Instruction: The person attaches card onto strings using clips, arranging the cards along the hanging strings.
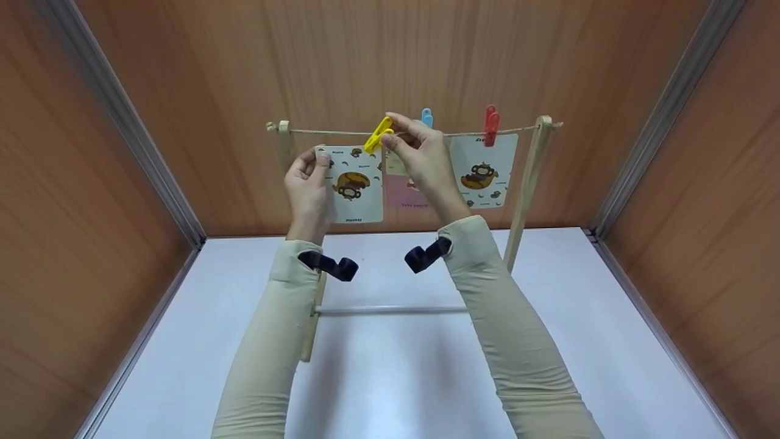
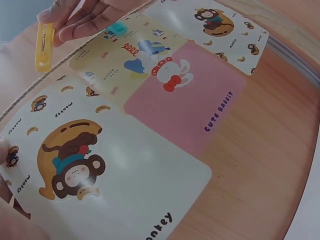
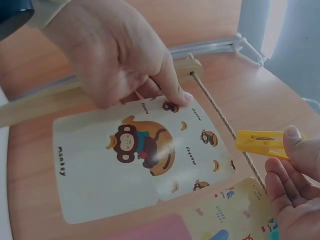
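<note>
My left hand (image 1: 308, 195) pinches a white monkey card (image 1: 359, 204) by its upper left corner, thumb in front. The card hangs just below the rope (image 1: 332, 132), its printed monkey upside down in the head view. To the right, my right hand (image 1: 426, 155) pinches a yellow clothespin (image 3: 260, 143) between thumb and fingers. The clothespin's tip lies at the rope near the card's top right corner; whether it touches the rope I cannot tell. A yellow and pink rabbit card (image 2: 185, 107) hangs beside the monkey card, partly behind my right hand in the head view.
A second monkey card (image 1: 503, 161) hangs at the right under a red clothespin (image 1: 491, 125). A blue clothespin (image 1: 427, 117) sits above the rabbit card. Wooden posts (image 1: 525, 189) carry the rope, and a white bar (image 1: 390, 310) joins them low down. Wood-grain panels surround the white surface.
</note>
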`<state>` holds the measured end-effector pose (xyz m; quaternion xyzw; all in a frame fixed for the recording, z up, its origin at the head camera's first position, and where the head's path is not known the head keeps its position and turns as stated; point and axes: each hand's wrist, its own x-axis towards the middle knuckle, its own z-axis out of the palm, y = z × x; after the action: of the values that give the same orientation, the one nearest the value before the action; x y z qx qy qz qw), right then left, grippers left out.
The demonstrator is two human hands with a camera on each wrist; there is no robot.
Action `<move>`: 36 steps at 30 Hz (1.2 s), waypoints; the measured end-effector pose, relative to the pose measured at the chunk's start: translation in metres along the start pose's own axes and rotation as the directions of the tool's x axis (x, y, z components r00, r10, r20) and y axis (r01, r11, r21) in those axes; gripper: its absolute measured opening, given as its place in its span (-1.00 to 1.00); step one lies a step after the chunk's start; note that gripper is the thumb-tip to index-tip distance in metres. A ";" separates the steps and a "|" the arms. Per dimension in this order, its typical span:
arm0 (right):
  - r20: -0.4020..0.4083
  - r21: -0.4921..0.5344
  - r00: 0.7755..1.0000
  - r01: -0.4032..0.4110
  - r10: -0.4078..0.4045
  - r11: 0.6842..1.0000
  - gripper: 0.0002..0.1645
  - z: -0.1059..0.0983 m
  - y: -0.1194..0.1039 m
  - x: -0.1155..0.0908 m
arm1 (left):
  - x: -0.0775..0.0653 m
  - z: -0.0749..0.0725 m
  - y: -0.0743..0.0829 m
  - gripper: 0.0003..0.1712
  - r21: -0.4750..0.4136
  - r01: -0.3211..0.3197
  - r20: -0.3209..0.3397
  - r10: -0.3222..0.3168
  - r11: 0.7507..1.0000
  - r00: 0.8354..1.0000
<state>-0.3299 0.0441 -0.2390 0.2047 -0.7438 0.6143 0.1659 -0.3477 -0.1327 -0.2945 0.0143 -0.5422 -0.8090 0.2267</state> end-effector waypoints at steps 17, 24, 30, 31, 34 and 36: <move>-0.066 0.062 0.997 -0.028 0.032 0.998 -0.49 0.012 -0.008 0.015 | 0.006 0.004 0.007 -0.72 0.009 -0.040 -0.006 0.041 0.999 0.999; -0.074 0.078 0.997 -0.031 0.037 0.997 -0.50 0.016 -0.014 0.018 | 0.006 0.006 0.012 -0.71 0.032 -0.037 0.012 0.037 0.999 0.999; -0.106 0.043 0.993 -0.037 0.042 0.998 -0.53 0.019 -0.017 0.019 | 0.006 0.008 0.013 -0.73 -0.003 -0.018 0.014 0.018 1.000 1.000; -0.113 0.026 0.993 -0.030 0.033 0.999 -0.53 0.019 -0.017 0.019 | 0.006 0.008 0.013 -0.73 -0.015 -0.014 0.013 0.014 1.000 1.000; -0.129 0.007 0.992 -0.010 0.011 1.000 -0.54 0.021 -0.017 0.019 | 0.006 0.008 0.012 -0.72 -0.018 -0.002 0.009 0.003 1.000 1.000; -0.135 0.003 0.991 -0.003 0.004 1.000 -0.55 0.022 -0.017 0.020 | 0.006 0.008 0.012 -0.71 -0.010 0.003 0.008 -0.003 1.000 1.000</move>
<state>-0.3383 0.0175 -0.2193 0.1616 -0.7305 0.6279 0.2143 -0.3508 -0.1320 -0.2796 0.0107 -0.5388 -0.8122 0.2232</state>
